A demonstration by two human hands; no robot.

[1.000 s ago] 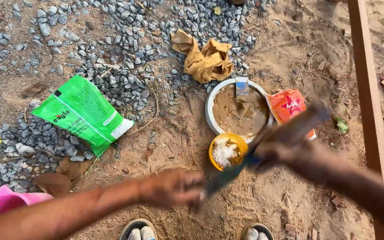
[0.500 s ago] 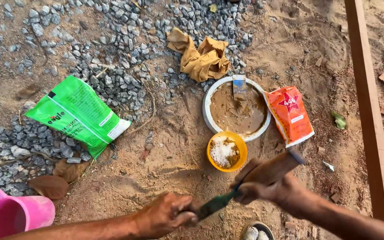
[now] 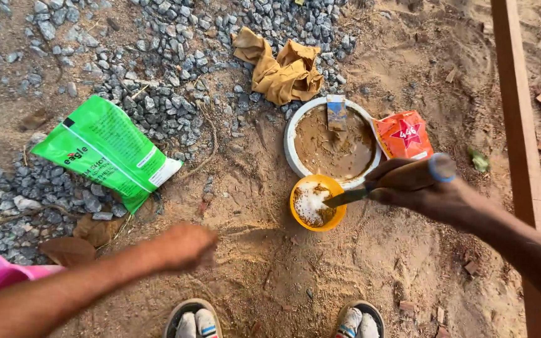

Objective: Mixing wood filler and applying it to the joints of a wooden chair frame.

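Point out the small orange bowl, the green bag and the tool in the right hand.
small orange bowl [image 3: 300, 216]: head view, left rim.
green bag [image 3: 104, 150]: head view, middle.
tool [image 3: 345, 198]: head view, blade.

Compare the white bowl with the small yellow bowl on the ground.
The white bowl is the larger and holds smooth brown paste; the yellow bowl is smaller and holds white powder. A flat scraper rests in the white one; the right hand dips a blade into the yellow one. Both are round and sit on sand.

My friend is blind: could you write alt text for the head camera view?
A right hand dips a wooden-handled metal blade into a small orange bowl of white powder on sandy ground, beside a white basin of brown paste. The left hand hovers empty.
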